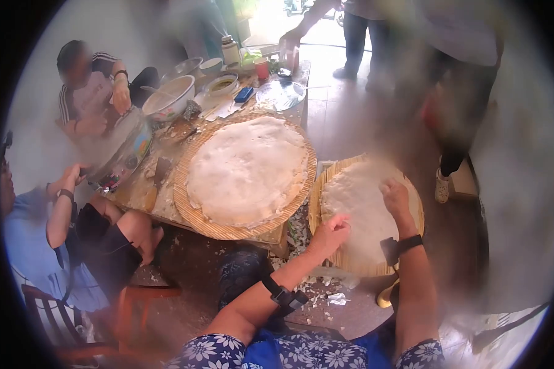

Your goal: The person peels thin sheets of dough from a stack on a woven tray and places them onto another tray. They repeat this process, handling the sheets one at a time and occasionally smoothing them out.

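Pale, floury, thin dough-like sheet (358, 200) lies on a smaller round straw-coloured woven mat (315, 212), low beside the wooden tabletop (160, 184). Left hand (330, 235) is held over the mat's near-left part, right hand (396, 197) over its right part. Left grip: fingers bunched, tips drawn close; right grip: fingers curled in. Whether sheet is pinched by either cannot be told — blur and haze there.

Main risk, as judged: tearing. The sheet looks thin and soft, so a hole could be opened if one spot were pulled or pressed by fingertips. Uneven pulling by the two hands could leave it creased or lopsided. Black box-shaped device (389, 251) strapped at the right wrist sits near the mat's rim; if the forearm were lowered, the sheet could be snagged or dented.

Larger round woven mat (183, 206), bearing a wide pale sheet (249, 169), overhangs the tabletop's near edge — tipping possible if knocked by the left arm. White scraps (319, 301) are scattered on the floor below; anything dropped there would be dirtied, and footing could be made slippery.
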